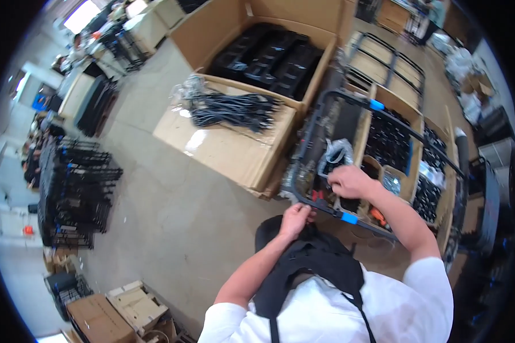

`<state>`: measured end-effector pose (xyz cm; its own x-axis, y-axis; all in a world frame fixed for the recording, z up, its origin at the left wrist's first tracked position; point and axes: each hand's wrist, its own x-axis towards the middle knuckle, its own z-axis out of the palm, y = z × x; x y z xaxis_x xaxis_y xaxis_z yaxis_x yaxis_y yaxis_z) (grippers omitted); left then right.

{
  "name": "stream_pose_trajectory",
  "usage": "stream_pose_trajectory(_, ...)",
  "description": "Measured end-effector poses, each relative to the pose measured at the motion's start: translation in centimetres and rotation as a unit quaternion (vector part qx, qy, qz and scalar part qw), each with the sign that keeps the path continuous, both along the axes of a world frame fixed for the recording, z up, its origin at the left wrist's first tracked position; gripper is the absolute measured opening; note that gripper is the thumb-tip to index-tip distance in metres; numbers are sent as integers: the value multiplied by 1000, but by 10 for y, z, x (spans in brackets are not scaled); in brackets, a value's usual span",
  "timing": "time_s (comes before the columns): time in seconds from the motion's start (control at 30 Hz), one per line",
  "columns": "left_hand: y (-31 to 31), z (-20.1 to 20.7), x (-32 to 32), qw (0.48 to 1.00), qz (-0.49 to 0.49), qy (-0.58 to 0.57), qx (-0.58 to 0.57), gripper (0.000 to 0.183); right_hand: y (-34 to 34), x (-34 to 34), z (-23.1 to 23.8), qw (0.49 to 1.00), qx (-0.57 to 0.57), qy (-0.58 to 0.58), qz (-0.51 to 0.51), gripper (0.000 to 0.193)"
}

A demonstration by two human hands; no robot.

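Observation:
A black tubular metal frame (298, 193) with blue bands lies across a partitioned wooden bin in front of me. By its near left corner is my left hand (295, 221), its fingers drawn together at the tube; whether they hold the tube or a small piece cannot be made out. My right hand (352, 183) is over the bin inside the frame, fingers curled closed. Its fingertips are beside a clear plastic bag (339, 151) with dark contents, and what they pinch is hidden. Red-handled pliers or a similar red tool (318, 196) lie between the hands.
Compartments of small black parts (389, 140) fill the bin's right side, with an orange item (377, 216) near its front edge. Bundled dark cables (232, 110) lie on a carton flap (212, 154). An open carton (329, 63) holds black parts. Black frames (77, 183) stand at left.

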<state>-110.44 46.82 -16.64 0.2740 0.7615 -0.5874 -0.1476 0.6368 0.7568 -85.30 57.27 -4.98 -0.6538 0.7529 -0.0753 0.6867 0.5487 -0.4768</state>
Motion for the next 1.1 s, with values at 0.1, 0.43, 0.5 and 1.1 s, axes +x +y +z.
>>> stream_pose_trajectory(0.1,1,1,8,1000,9,2,-2,18,-28,-42,22,997,30,57,33,11)
stream_pose_trajectory(0.43,-5,0,10,997,36,37,57,22,-60,-109,0,988,-24,154,-17,12)
stream_pose_trajectory(0.5,0,4,8,998,33,38,30,21,-57,-112,-1,986,-44,161,-29,13)
stream_pose_trajectory(1.1,0,-6,7,1000,-8,21,14,16,-75,-110,7,942,-234,76,-229,24)
